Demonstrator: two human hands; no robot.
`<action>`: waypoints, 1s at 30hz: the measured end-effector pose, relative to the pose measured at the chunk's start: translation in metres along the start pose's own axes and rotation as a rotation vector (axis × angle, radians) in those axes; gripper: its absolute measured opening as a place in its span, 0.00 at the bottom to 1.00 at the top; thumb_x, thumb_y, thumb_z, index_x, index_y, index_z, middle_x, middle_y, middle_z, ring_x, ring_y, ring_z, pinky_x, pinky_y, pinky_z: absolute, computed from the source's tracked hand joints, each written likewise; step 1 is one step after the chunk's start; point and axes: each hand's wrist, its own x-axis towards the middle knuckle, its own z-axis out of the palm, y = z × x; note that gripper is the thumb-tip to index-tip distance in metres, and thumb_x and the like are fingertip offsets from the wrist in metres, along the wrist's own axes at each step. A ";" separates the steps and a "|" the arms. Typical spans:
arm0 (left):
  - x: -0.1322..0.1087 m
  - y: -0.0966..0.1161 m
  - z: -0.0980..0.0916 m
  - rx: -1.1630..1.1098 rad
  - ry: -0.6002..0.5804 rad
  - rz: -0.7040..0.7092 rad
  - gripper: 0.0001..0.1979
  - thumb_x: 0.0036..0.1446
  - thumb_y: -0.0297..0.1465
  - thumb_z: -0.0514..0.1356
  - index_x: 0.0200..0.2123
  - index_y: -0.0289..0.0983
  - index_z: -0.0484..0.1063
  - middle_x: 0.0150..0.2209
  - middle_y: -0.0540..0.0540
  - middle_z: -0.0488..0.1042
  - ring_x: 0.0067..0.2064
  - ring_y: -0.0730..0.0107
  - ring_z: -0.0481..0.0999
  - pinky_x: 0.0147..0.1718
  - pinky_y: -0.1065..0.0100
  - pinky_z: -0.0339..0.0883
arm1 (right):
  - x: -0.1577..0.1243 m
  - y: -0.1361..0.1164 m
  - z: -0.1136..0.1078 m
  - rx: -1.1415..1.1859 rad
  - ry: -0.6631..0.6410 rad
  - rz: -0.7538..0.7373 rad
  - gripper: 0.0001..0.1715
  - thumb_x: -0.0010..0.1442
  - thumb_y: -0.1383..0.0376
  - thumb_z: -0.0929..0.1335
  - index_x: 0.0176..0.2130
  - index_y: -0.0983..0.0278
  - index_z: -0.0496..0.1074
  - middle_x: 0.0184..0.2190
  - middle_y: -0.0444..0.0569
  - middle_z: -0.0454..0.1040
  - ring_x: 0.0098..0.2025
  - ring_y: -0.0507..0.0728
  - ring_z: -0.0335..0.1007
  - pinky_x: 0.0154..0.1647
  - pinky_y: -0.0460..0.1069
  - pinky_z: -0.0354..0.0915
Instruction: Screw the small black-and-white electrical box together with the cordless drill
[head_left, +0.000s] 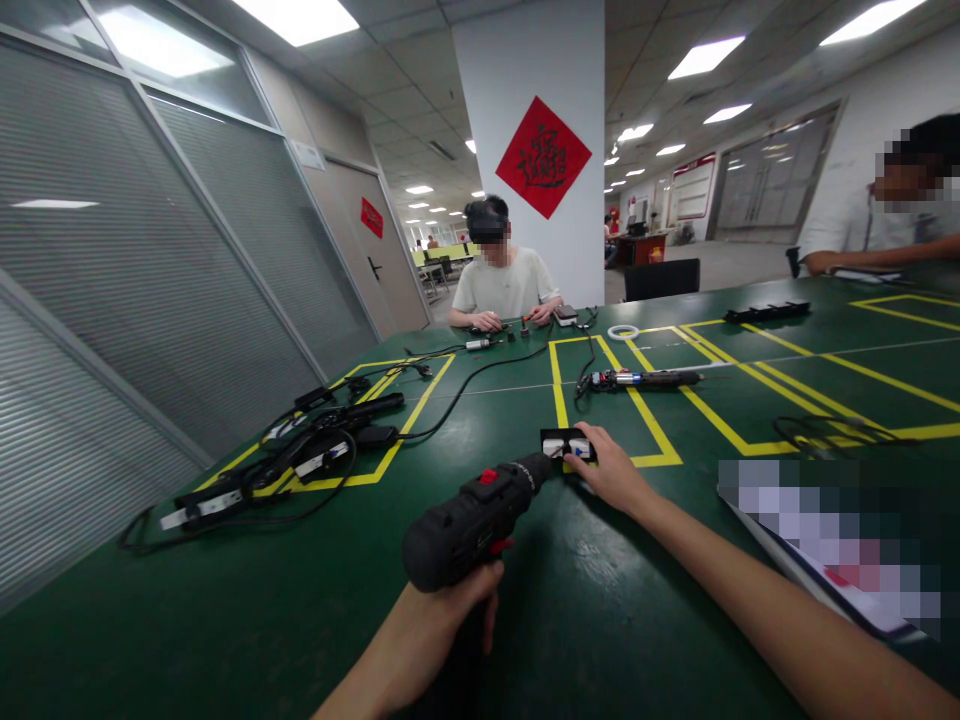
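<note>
A black cordless drill (476, 520) with red accents is gripped in my left hand (469, 600), its body hiding most of the fingers. The chuck points away from me, up to a small black box-like part (553, 436) with white pieces and a bit of blue inside. Whether the bit touches the part, I cannot tell. My right hand (604, 465) holds that part from its right side, thumb and fingers closed on its edge, just above the green table (570, 620).
Black devices with cables (322, 450) lie at the left. Beyond my right hand is a long slim tool (645, 379); behind it sit a white tape ring (623, 332) and a black strip (766, 312). A blurred-out flat item (825, 560) lies right. Two people sit at the table.
</note>
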 end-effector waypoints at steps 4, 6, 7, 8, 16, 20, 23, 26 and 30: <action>0.001 -0.001 0.001 -0.015 -0.030 0.005 0.22 0.56 0.43 0.49 0.36 0.30 0.71 0.22 0.46 0.72 0.26 0.66 0.69 0.31 0.66 0.60 | -0.001 -0.002 -0.001 -0.001 -0.001 0.001 0.26 0.58 0.57 0.63 0.54 0.59 0.58 0.48 0.51 0.64 0.47 0.59 0.65 0.49 0.53 0.61; 0.002 -0.002 0.002 -0.040 -0.021 0.000 0.22 0.56 0.43 0.49 0.44 0.31 0.67 0.22 0.47 0.71 0.26 0.66 0.70 0.30 0.66 0.60 | -0.001 -0.003 -0.002 0.000 -0.005 0.002 0.26 0.58 0.57 0.63 0.54 0.59 0.58 0.48 0.52 0.64 0.46 0.59 0.65 0.49 0.53 0.61; 0.002 -0.002 0.002 -0.045 -0.018 -0.001 0.22 0.56 0.43 0.49 0.45 0.32 0.65 0.22 0.48 0.71 0.26 0.67 0.70 0.30 0.66 0.60 | -0.001 -0.003 -0.002 0.000 -0.006 0.002 0.25 0.58 0.57 0.63 0.54 0.59 0.58 0.48 0.52 0.64 0.46 0.59 0.65 0.49 0.53 0.61; 0.002 -0.002 0.002 -0.046 -0.017 -0.003 0.21 0.56 0.42 0.49 0.46 0.32 0.65 0.22 0.48 0.71 0.25 0.67 0.70 0.30 0.66 0.60 | -0.001 -0.003 -0.002 0.000 -0.007 0.002 0.25 0.58 0.57 0.63 0.54 0.59 0.58 0.48 0.52 0.64 0.46 0.59 0.66 0.49 0.53 0.61; 0.002 0.001 0.002 -0.021 -0.025 -0.007 0.20 0.56 0.43 0.49 0.41 0.32 0.66 0.21 0.48 0.71 0.25 0.67 0.69 0.30 0.66 0.60 | 0.000 -0.001 -0.001 -0.003 -0.014 0.008 0.25 0.59 0.57 0.63 0.54 0.60 0.58 0.50 0.52 0.63 0.48 0.60 0.65 0.50 0.53 0.60; 0.005 -0.003 0.003 -0.008 0.002 -0.004 0.22 0.55 0.45 0.49 0.41 0.32 0.67 0.20 0.48 0.71 0.24 0.67 0.68 0.29 0.66 0.58 | 0.000 -0.002 -0.002 -0.003 -0.012 0.012 0.26 0.59 0.56 0.62 0.55 0.59 0.57 0.51 0.52 0.62 0.49 0.60 0.64 0.50 0.54 0.60; 0.005 -0.004 0.002 -0.029 -0.015 -0.021 0.21 0.55 0.45 0.50 0.41 0.32 0.67 0.21 0.49 0.70 0.25 0.67 0.68 0.29 0.67 0.59 | 0.000 -0.004 -0.003 0.001 -0.017 0.012 0.26 0.59 0.56 0.63 0.55 0.59 0.57 0.50 0.52 0.63 0.48 0.60 0.65 0.50 0.53 0.61; 0.005 -0.005 0.001 -0.030 -0.028 -0.035 0.20 0.56 0.44 0.50 0.37 0.33 0.68 0.21 0.48 0.70 0.25 0.68 0.68 0.31 0.67 0.59 | 0.001 -0.005 -0.004 0.002 -0.023 0.016 0.25 0.59 0.56 0.63 0.55 0.59 0.57 0.49 0.51 0.63 0.47 0.59 0.66 0.49 0.53 0.61; 0.007 -0.010 0.001 -0.038 -0.003 -0.018 0.20 0.56 0.44 0.49 0.38 0.33 0.68 0.20 0.49 0.70 0.25 0.69 0.68 0.31 0.67 0.59 | 0.001 -0.004 -0.004 -0.006 -0.026 0.019 0.25 0.59 0.56 0.62 0.54 0.59 0.57 0.50 0.51 0.63 0.48 0.60 0.65 0.49 0.53 0.61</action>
